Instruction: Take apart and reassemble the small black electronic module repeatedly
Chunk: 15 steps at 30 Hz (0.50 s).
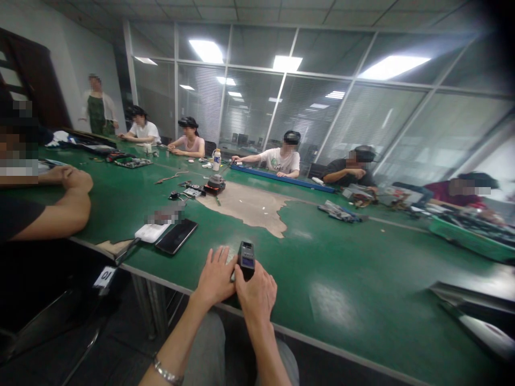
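while right grip (255, 292) closes on black handheld device (246, 260), left grip (215, 279) open beside, phone (176, 236) ahead

Blk handheld device (247, 261) w/ small blue-lit screen (247, 262). Tabletop (362, 279) glossy green, worn to a blotchy tan patch (245, 206) mid-surface. Nearby: blk phone (176, 236), white power bank (152, 232). Long bright-blue bar (281, 178) further up. Silver link bracelet (167, 371) on wrist, grey trousers (209, 348) below. Co-workers' tops: white tee (281, 161) w/ pale grey-green print, pale pink top (192, 146), dark maroon top (454, 194). Standing person: white cardigan (85, 102) over dark green apron (96, 113).
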Tool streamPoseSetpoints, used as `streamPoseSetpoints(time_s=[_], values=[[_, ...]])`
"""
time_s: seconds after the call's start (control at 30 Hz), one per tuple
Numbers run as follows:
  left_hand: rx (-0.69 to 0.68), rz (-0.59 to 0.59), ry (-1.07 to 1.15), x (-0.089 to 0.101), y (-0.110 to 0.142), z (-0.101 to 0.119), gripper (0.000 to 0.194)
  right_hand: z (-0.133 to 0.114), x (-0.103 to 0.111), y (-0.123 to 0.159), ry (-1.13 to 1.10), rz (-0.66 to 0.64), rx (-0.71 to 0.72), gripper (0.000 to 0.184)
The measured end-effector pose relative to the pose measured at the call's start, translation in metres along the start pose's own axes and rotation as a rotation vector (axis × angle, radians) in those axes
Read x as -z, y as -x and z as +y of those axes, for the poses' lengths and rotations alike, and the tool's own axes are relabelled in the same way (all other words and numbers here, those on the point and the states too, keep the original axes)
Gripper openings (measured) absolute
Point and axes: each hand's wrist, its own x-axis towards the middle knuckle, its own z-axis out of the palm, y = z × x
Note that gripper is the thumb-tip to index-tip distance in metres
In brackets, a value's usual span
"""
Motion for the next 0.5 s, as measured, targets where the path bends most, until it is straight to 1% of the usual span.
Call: streamPoseSetpoints(time_s=[0.17,0.37,0.5], values=[[-0.001,-0.021,-0.013,-0.001,0.0,-0.001,0.067,-0.005,0.007,-0.005,-0.021,0.021,0.01,0.037],[-0.006,0.006,-0.013,-0.004,0.001,-0.001,0.066,-0.012,0.021,-0.016,-0.053,0.039,0.013,0.038],[-0.001,0.004,-0.012,-0.005,0.0,-0.002,0.073,-0.013,0.032,-0.023,-0.069,0.073,0.017,0.042]])
